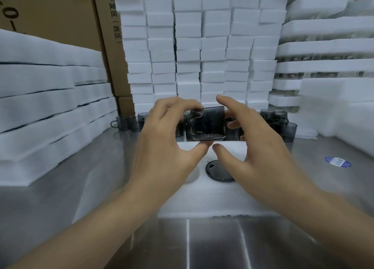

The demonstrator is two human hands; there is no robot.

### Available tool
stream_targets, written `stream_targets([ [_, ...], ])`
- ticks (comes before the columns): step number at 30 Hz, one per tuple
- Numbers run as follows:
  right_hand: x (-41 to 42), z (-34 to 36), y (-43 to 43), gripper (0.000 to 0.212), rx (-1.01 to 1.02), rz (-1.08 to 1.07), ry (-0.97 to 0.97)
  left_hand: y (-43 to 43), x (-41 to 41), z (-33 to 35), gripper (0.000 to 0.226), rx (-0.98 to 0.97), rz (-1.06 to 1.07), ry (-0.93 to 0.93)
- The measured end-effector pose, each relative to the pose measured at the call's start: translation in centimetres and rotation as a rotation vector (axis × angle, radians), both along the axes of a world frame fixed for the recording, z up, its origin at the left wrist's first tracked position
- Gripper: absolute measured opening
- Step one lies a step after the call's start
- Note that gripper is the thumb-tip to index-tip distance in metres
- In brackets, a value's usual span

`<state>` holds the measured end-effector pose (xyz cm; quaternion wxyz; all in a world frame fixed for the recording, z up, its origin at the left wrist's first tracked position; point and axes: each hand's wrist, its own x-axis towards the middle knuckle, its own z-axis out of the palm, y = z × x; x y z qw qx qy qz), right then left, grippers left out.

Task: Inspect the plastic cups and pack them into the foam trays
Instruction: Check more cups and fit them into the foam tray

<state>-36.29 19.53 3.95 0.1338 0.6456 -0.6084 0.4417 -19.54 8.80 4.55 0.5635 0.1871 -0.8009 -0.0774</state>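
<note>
1. stacked along the back: columns of white foam blocks, with brown cardboard box at far left and piles of white foam sheets in front of it.
2. at far right, stacked white foam trays loaded with cups, rising out of view.
3. below all that, brushed stainless steel desk, with blue oval sticker on its right part.
4. lying on desk nearest the person: flat white foam tray with round holes; dark round plastic cup seated in one hole, another hole just left of it half hidden by the left wrist.
5. standing loose on desk behind that tray: row of smoky grey plastic cups, handles visible on those at the left end.
6. held up over the tray's far edge: smoky grey see-through plastic cup; which end is up, cannot tell.
7. left grip: pinching that cup, fingertips curled over its top edge, thumb under its bottom edge.
8. right grip: fingers spread and relaxed, just beside the cup's right side, thumb just below it; actual contact, cannot tell.
</note>
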Motion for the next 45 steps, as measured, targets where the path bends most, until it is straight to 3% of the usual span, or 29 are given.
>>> stream_targets([
  [3,0.0,0.1,0.0,0.071,-0.053,-0.015,0.031,0.2,0.0,-0.1,0.061,-0.07,0.025,-0.05],
  [6,-0.4,0.2,-0.1,0.059,-0.049,0.009,-0.062,0.3,0.0,0.1,0.07,-0.094,-0.011,-0.057],
  [10,-0.4,0.6,0.0,0.053,-0.035,0.067,-0.147,-0.5,0.4,0.7,0.072,-0.007,-0.08,-0.073],
  [15,-0.5,0.7,0.0,0.06,-0.01,0.046,-0.117,-1.2,0.8,0.6,0.053,0.071,-0.123,-0.114],
  [22,-0.9,0.8,-0.1,0.076,-0.092,0.011,-0.021,-1.0,0.6,0.2,0.053,0.054,0.031,-0.134],
  [26,-1.2,0.9,-0.3,0.068,-0.093,-0.006,0.017,-0.6,0.8,0.5,0.05,0.018,0.054,-0.135],
  [30,-1.4,0.8,-0.5,0.061,-0.094,-0.036,0.001,-0.3,0.8,0.8,0.052,-0.011,-0.067,-0.103],
  [36,-1.1,1.3,-0.2,0.069,-0.065,-0.028,0.017,0.1,0.7,0.7,0.057,-0.029,-0.117,-0.092],
  [41,-1.4,2.2,0.0,0.066,0.023,0.111,-0.155,-0.5,0.8,0.8,0.066,0.077,-0.198,-0.088],
  [45,-1.4,2.3,0.0,0.058,0.149,0.237,-0.27,-1.0,0.6,0.1,0.057,0.039,-0.175,-0.124],
])
